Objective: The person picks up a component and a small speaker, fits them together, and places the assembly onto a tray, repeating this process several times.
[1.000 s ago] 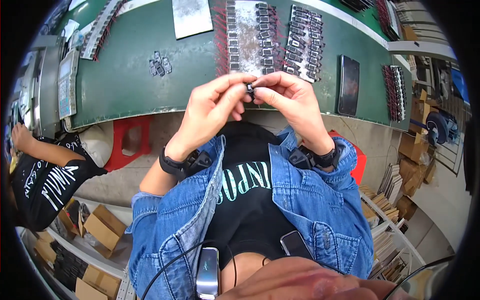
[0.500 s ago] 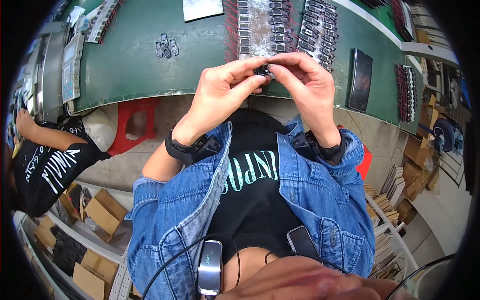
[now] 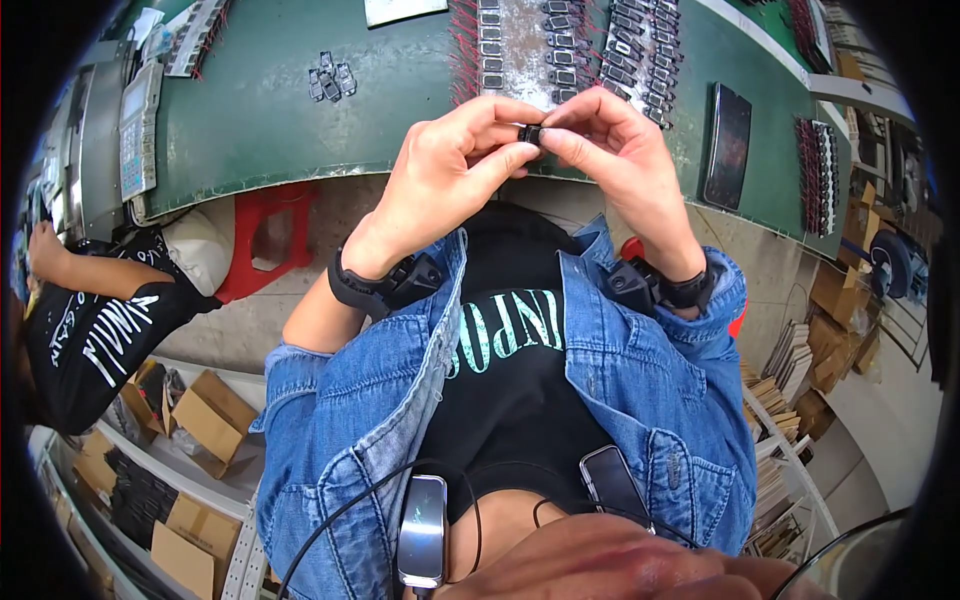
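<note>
A small black part [image 3: 530,133] is pinched between the fingertips of both hands, held over the near edge of the green workbench [image 3: 270,130]. My left hand [image 3: 450,175] grips it from the left with thumb and forefinger. My right hand [image 3: 610,160] holds it from the right. Black bands sit on both wrists. Just beyond the hands lie rows of small black parts with red leads [image 3: 520,50] on the bench.
A few loose black parts [image 3: 330,78] lie at left on the bench, and a dark phone [image 3: 728,145] at right. A red stool [image 3: 265,240] stands under the bench. Another person in a black shirt [image 3: 95,330] sits at left. Cardboard boxes [image 3: 205,415] fill shelves below.
The view has shifted, so both hands with the small part now appear lower and closer to the bench edge. The grip on the part is unchanged.
</note>
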The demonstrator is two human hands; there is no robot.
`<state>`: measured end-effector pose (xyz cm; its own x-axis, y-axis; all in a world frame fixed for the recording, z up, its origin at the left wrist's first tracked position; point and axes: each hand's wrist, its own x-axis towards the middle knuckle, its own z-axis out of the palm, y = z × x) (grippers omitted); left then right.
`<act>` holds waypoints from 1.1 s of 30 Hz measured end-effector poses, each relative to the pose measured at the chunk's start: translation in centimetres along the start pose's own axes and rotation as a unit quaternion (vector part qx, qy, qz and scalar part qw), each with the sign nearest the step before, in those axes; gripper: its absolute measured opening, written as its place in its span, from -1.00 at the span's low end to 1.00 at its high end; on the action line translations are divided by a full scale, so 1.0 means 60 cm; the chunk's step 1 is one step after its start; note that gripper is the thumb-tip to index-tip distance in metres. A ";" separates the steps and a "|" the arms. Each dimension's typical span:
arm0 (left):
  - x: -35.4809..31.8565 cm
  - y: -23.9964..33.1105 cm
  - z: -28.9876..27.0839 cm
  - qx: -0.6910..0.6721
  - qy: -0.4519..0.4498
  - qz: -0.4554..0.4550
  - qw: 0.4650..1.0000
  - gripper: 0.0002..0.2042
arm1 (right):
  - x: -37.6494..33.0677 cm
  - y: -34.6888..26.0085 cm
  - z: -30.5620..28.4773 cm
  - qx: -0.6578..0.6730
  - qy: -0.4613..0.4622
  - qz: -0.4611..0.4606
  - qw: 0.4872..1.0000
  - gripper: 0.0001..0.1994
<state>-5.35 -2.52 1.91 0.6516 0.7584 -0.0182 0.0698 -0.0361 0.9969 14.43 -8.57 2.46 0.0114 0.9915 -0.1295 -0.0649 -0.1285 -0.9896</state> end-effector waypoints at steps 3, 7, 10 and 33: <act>-0.002 -0.008 0.004 -0.020 0.009 0.004 1.000 -0.79 | 0.004 -0.010 -0.006 0.033 -0.049 0.023 0.998 -0.81; 0.002 -0.003 0.006 -0.034 0.011 -0.002 0.999 -0.83 | 0.008 -0.019 -0.007 0.007 -0.054 0.037 0.998 -0.76; -0.001 0.001 0.007 -0.045 0.007 -0.016 0.999 -0.84 | 0.003 -0.011 0.001 -0.060 -0.042 0.009 0.997 -0.76; 0.060 -0.044 0.021 0.411 0.171 0.377 0.812 -0.80 | -0.038 0.015 -0.036 -0.129 0.093 0.005 0.987 -0.80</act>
<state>-2.25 -0.49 -0.88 0.5057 0.4498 0.7362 0.3209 -0.8902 0.3235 16.48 -10.96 1.72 0.1975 0.9722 -0.1255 0.1907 -0.1637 -0.9679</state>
